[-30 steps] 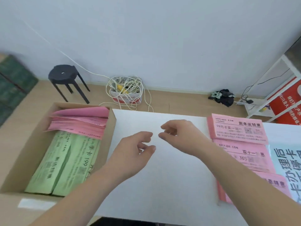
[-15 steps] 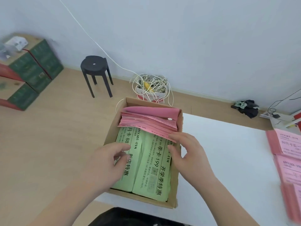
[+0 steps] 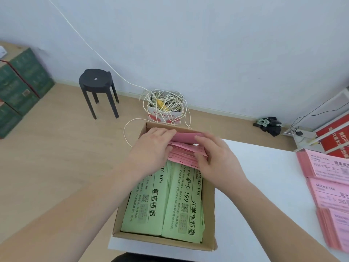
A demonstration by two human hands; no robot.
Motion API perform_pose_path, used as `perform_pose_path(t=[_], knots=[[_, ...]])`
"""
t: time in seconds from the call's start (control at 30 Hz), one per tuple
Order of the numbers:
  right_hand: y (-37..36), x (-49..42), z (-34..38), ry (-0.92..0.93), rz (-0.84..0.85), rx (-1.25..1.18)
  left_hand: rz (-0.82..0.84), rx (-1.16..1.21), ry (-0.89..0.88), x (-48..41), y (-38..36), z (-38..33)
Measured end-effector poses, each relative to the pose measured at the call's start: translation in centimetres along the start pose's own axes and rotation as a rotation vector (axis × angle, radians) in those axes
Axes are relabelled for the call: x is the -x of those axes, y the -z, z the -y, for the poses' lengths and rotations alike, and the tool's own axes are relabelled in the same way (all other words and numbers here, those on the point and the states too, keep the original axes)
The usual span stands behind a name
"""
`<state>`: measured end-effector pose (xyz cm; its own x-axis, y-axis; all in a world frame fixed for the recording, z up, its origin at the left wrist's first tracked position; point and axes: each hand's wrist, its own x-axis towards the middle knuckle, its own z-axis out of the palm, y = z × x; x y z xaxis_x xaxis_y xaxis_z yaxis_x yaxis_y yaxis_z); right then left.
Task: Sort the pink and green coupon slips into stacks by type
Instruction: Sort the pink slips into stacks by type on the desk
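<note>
Because the pink slips lie crosswise at the far end of the cardboard box, the left grip pinches their left end and the right grip clasps their right end. The sorted pink stacks lie well to the right on the desk, nearer the right grip.

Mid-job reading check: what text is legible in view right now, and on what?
"新店特惠": left green slip.
"开学季特惠", "季卡 199": right green slip.
"365": pink slip on the table.
Too blurred to read: cord box label, red sign, all fine print.
</note>
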<state>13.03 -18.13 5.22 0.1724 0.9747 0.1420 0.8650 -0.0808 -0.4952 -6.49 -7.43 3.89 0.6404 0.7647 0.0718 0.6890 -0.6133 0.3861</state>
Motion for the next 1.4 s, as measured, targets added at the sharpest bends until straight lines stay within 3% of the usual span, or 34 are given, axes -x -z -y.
perform_pose_path(t=[0.1,0.3,0.47,0.57,0.67,1.0,1.23,1.4], knots=[[0.5,-1.5,-0.2,0.019,0.05,0.077,0.088,-0.083,0.044,-0.9,-0.6,1.0],[-0.5,-2.6,-1.2,-0.043,0.347,0.317,0.073,-0.204,-0.03,-1.8,-0.3,1.6],[-0.9,-4.3,-0.9,-0.045,0.315,0.344,0.082,-0.104,-0.02,-3.5,0.6,1.9],[0.0,-5.7,-0.4,-0.13,0.379,0.289,0.128,-0.106,-0.008,-4.3,1.0,2.2],[0.7,-6.5,-0.2,-0.141,0.446,0.307,0.068,-0.131,-0.016,-4.6,1.1,2.2],[-0.7,-6.9,-0.7,0.002,0.369,0.49,-0.018,-0.184,-0.157,-5.0,-0.1,2.0],[0.6,-7.2,0.1,-0.043,0.232,0.468,-0.032,-0.12,-0.208,-4.6,-0.3,2.0],[1.5,-6.3,0.6,0.014,0.325,0.522,0.003,-0.195,-0.272,-4.8,-0.4,1.1]])
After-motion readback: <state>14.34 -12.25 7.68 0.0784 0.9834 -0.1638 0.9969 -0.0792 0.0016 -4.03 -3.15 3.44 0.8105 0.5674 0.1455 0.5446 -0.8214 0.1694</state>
